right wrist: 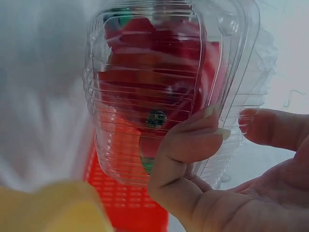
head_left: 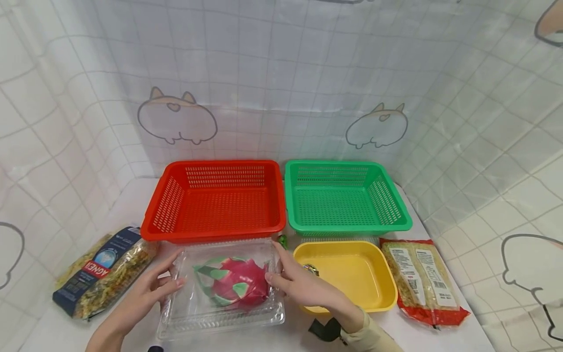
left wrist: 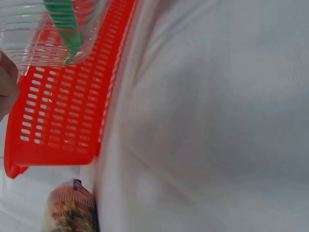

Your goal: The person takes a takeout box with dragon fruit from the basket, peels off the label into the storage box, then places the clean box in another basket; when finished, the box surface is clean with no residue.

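A clear plastic clamshell box (head_left: 186,308) with a ribbed edge is held between both hands, in front of the red basket. Inside lies a pink dragon fruit (head_left: 246,281) with green leaf tips, its red side showing through the box wall in the right wrist view. My left hand (head_left: 154,288) grips the box's left side, thumb over the lid. At the opposite side my right hand (head_left: 303,286) grips it, thumb on top; in the right wrist view its curled fingers (right wrist: 188,142) press on the ribbed wall. Only part of the left hand shows in the left wrist view.
Behind the box stand a red basket (head_left: 220,232) and a green basket (head_left: 347,227). A yellow tub (head_left: 360,278) sits right of the box, with a red-edged packet (head_left: 424,283) beyond. At the left lies a pasta bag (head_left: 105,269). A dark strap (head_left: 325,330) lies near the right wrist.
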{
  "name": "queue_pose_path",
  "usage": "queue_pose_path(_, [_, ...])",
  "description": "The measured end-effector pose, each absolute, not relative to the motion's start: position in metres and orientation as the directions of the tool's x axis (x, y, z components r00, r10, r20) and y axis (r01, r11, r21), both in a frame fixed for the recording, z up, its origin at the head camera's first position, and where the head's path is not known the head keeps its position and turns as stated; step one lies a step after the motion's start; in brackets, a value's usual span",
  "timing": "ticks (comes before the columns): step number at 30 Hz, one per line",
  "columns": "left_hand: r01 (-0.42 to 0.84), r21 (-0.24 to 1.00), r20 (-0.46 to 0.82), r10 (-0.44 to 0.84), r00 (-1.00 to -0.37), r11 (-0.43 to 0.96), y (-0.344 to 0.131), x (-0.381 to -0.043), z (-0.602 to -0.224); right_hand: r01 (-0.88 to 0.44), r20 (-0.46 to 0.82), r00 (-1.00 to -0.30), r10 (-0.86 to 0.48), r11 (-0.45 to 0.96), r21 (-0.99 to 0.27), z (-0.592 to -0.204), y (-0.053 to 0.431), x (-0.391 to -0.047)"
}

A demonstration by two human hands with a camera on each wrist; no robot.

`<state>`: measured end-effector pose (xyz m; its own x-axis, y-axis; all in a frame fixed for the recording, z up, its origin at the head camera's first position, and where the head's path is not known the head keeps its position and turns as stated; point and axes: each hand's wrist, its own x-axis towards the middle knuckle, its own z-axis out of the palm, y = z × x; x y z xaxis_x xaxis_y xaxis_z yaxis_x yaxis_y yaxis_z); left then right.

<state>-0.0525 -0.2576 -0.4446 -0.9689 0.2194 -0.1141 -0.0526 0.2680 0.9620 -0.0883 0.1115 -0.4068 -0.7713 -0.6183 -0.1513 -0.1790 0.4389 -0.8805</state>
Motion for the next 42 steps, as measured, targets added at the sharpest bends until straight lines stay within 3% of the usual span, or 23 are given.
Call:
queue_pose_path(5, [0.010,0.966,-0.050,0.226,-0.973,0.257,-0.250,-0.053,-0.437,-0.139,-0.191,-0.784,-0.591,0.467,-0.873,-0.396,0.121,-0.088])
queue_pose_path(17, [0.058,0.956,0.005,0.182,-0.983,0.287,-0.223,-0.063,-0.411,-0.120,-0.113,-0.809,-0.576,0.350,-0.929,-0.378,0.144,-0.091])
queue_pose_path(32, [0.111,0.982,0.077,0.211,-0.974,0.152,-0.187,-0.088,-0.399,-0.080,-0.063,-0.877,-0.476,0.273,-0.959,-0.365,0.171,-0.101])
queue_pose_path(42, [0.088,0.991,0.067,0.186,-0.980,0.104,-0.166,-0.105,-0.398,-0.079,-0.056,-0.923,-0.380,0.329,-0.941,-0.363,0.186,-0.111])
